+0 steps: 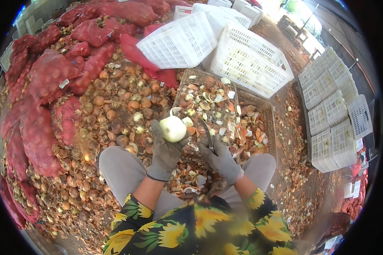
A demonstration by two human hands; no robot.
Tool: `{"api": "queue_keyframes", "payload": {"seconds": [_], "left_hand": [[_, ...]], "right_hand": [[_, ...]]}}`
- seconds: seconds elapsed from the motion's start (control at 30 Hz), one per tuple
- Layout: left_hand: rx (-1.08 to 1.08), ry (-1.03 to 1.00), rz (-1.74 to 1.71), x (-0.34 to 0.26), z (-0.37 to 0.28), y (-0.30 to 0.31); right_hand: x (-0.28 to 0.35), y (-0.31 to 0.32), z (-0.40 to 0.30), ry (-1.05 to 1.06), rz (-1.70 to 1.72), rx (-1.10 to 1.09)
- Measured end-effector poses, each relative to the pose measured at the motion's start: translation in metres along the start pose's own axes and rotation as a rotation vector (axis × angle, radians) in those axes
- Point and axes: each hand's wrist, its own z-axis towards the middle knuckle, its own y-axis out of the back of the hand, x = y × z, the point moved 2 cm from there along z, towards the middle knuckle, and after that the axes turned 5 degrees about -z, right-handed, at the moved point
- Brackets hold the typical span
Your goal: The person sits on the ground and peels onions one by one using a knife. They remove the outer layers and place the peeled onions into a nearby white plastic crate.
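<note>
My left hand (166,152), in a grey glove, holds a peeled pale onion (173,129) up in front of my knees. A strip of loose peel sticks up at the onion's top edge. My right hand (221,161), gloved the same way, grips a small knife (208,135) with a curved, dark blade pointing up and away from me. The blade is apart from the onion. Below both hands an upturned plastic crate (182,92) bears onion skins and cut ends. Unpeeled onions (115,110) lie in a heap beyond my left hand.
Red mesh sacks of onions (51,75) are piled on the left. White plastic crates (252,60) stand at the front, one tilted crate (180,40) beside them. Stacked crates (332,111) line the right side. Skins litter the ground (293,178).
</note>
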Motion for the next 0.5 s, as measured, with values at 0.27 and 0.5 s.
{"api": "queue_keyframes", "payload": {"seconds": [0.27,0.5], "left_hand": [[0.073,-0.057,0.413,0.0,-0.001,0.0],[0.223,0.242,0.611,-0.005,-0.014,-0.01]], "right_hand": [[-0.07,0.015,-0.02,-0.015,-0.234,-0.152],[0.047,0.023,-0.012,0.157,-0.4,-0.157]]}}
